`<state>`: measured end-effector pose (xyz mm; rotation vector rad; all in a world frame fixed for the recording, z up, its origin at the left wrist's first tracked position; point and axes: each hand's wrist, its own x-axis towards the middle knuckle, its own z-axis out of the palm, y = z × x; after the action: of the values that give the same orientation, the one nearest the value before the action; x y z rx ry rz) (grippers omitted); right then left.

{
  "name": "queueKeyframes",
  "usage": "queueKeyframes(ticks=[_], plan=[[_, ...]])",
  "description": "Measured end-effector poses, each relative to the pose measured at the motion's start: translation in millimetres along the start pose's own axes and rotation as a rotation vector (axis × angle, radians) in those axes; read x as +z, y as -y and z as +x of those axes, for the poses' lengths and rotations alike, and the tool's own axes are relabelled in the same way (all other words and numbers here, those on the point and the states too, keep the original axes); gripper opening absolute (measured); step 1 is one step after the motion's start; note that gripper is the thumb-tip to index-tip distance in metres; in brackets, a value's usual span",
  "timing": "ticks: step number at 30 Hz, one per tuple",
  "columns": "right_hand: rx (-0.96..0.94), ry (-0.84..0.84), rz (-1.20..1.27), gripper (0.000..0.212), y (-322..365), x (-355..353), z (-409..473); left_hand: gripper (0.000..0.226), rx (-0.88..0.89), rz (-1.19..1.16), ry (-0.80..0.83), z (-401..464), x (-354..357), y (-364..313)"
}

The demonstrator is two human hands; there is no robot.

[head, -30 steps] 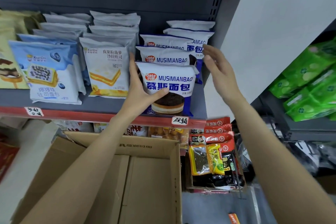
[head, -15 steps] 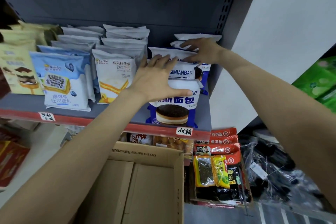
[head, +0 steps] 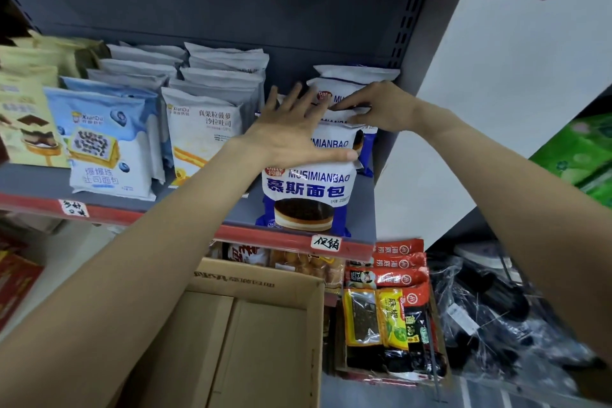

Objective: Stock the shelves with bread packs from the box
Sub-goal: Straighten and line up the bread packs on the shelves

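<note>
Touching fingers (head: 299,99): front bread pack (head: 308,189).

Seaweed snack packs (head: 385,315) in low tray; green packs (head: 583,156) right.

I was facing a grey metal shelf unit (head: 205,10) with a slotted upright (head: 405,23) on its right and red price strips (head: 291,242) along the shelf edges. A plain white wall (head: 516,53) sat just right of it. Grey floor (head: 381,396) below, flat even lighting.
</note>
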<state>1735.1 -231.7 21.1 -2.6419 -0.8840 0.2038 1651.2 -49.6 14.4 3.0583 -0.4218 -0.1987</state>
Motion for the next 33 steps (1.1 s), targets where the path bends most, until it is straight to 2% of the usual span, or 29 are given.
queueKeyframes(ticks=[2, 6, 7, 9, 11, 13, 17, 19, 25, 29, 31, 33], plan=[[0.009, 0.035, 0.035, 0.033, -1, -12, -5, 0.119, -0.004, -0.006, 0.037, -1, 7, -2], [0.062, -0.246, -0.05, 0.033, -12, -22, 4, 0.116, 0.009, 0.022, -0.068, -4, 16, -2], [0.105, -0.239, -0.115, 0.038, -14, -21, 10, 0.116, 0.01, 0.02, -0.08, -4, 16, -2], [0.207, -0.104, -0.267, 0.05, -17, -18, 24, 0.116, 0.018, 0.022, -0.093, -5, 17, -2], [0.259, 0.02, -0.312, 0.059, -17, -16, 33, 0.115, 0.028, 0.021, -0.107, -6, 20, -1], [0.234, 0.013, -0.242, 0.056, -17, -14, 40, 0.116, 0.035, 0.021, -0.127, -6, 21, 1], [0.101, -0.198, -0.046, 0.028, -7, -13, 47, 0.119, 0.047, 0.029, -0.195, -11, 25, 2], [0.067, -0.24, -0.013, 0.023, 1, -10, 52, 0.119, 0.048, 0.028, -0.222, -14, 26, 1], [0.036, -0.235, -0.115, 0.025, 16, -4, 57, 0.116, 0.045, 0.014, -0.222, -11, 28, 2], [0.031, -0.194, -0.063, 0.023, 3, -9, 49, 0.115, 0.057, 0.007, -0.204, -8, 26, 4], [0.018, -0.205, -0.049, 0.023, -1, -8, 46, 0.107, 0.059, -0.017, -0.191, -5, 26, 4], [0.019, -0.279, -0.05, 0.026, -8, -9, 48, 0.089, 0.047, -0.035, -0.195, -2, 26, 5]])
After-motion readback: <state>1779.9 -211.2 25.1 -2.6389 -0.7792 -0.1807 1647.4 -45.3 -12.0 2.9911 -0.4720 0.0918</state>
